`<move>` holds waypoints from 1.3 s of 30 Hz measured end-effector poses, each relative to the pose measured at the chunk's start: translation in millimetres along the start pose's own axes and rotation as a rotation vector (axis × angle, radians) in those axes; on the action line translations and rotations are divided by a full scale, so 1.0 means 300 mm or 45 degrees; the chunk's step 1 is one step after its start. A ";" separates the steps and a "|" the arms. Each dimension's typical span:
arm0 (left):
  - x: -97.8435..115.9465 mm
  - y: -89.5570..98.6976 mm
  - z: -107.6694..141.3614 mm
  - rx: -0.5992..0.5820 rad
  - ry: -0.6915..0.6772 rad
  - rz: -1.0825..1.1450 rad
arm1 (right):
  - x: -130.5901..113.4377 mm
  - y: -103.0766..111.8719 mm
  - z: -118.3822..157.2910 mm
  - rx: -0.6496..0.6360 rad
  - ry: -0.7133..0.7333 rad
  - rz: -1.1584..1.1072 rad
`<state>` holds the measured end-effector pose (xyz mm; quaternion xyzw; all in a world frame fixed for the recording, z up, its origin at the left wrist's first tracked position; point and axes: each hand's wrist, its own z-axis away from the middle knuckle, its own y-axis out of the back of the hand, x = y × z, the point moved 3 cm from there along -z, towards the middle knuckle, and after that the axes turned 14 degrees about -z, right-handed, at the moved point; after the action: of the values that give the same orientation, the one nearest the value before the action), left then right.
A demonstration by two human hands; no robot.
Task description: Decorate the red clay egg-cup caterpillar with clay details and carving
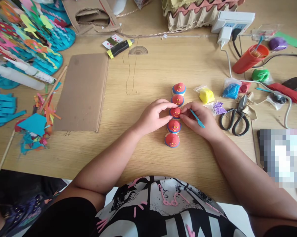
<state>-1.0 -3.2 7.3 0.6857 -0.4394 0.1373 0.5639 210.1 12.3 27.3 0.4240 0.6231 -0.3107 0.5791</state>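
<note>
Several red clay-covered domes with blue rims and yellow smiley faces stand in a joined row; the bottom red dome [172,140] is nearest me. My left hand [154,115] has its index finger and thumb around the middle red dome [175,112], touching it from the left. On the other side, my right hand [200,120] holds a small blue clay tool [197,118], its handle sticking out between the fingers. The right fingertips are pinched together against the right edge of that same dome; whether they hold a bit of clay is hidden.
Bagged yellow clay [206,95], blue clay [231,90] and black-handled scissors [237,118] lie right of my hands. Farther back are a red cup [249,59] and a power strip [233,21]. Cardboard [83,92] and paper scraps [35,131] lie left.
</note>
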 end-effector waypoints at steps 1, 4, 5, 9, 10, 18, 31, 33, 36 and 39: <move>0.001 0.000 0.000 -0.004 0.006 -0.005 | 0.001 0.000 0.000 0.002 -0.001 -0.003; 0.003 0.001 -0.001 -0.004 0.007 -0.003 | 0.006 -0.001 -0.001 0.002 -0.005 -0.022; 0.004 0.001 -0.001 -0.002 0.005 0.002 | 0.008 -0.002 -0.001 0.001 -0.005 -0.028; 0.004 0.002 -0.001 -0.003 0.011 0.009 | 0.008 -0.003 -0.001 -0.009 -0.007 -0.042; 0.004 0.002 -0.001 -0.010 0.018 0.007 | 0.007 -0.002 -0.001 -0.015 -0.009 -0.045; 0.002 0.005 -0.004 -0.005 0.020 0.066 | -0.003 0.010 0.000 -0.021 0.002 0.013; -0.007 0.008 -0.010 -0.057 0.058 0.132 | -0.001 0.013 -0.003 -0.011 -0.004 0.041; -0.009 0.007 -0.011 -0.065 0.070 0.124 | -0.001 0.013 -0.004 -0.014 -0.008 0.046; -0.007 0.007 -0.011 -0.068 0.078 0.117 | 0.000 0.014 -0.003 -0.013 -0.009 0.051; -0.004 0.007 -0.012 -0.066 0.088 0.109 | 0.001 0.014 -0.003 -0.015 -0.013 0.044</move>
<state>-2.3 0.6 9.1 0.6464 -0.4518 0.1735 0.5898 213.5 14.9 27.7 0.4297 0.6147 -0.2991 0.5900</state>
